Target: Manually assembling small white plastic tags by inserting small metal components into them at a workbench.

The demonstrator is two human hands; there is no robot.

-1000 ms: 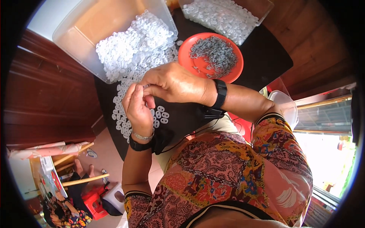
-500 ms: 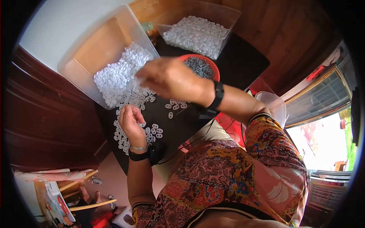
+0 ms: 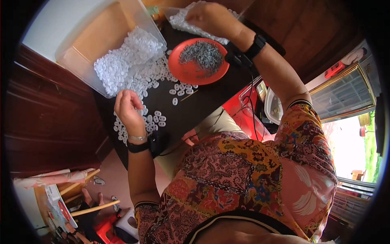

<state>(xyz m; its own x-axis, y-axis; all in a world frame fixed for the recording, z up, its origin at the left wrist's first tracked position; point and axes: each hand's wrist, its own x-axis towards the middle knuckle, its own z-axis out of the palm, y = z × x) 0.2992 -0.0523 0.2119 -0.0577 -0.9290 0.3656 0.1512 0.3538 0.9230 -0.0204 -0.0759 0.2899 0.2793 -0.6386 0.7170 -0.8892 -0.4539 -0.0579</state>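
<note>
My left hand hovers over the loose white plastic rings spread on the black table, fingers curled and pinched; whether it holds a ring I cannot see. My right hand is stretched far forward over the clear bin of white parts at the back, fingers closed; what they pinch is not visible. Between the hands sits a red bowl holding a heap of small grey metal pieces.
A tipped clear plastic tub spills white rings onto the table at the left. A thin stick lies near the bowl. Black cables and a clear container sit at the right, dark wood panelling on both sides.
My right hand has left my left hand and travelled forward past the red bowl to the far bin. My left hand stayed over the loose rings.
</note>
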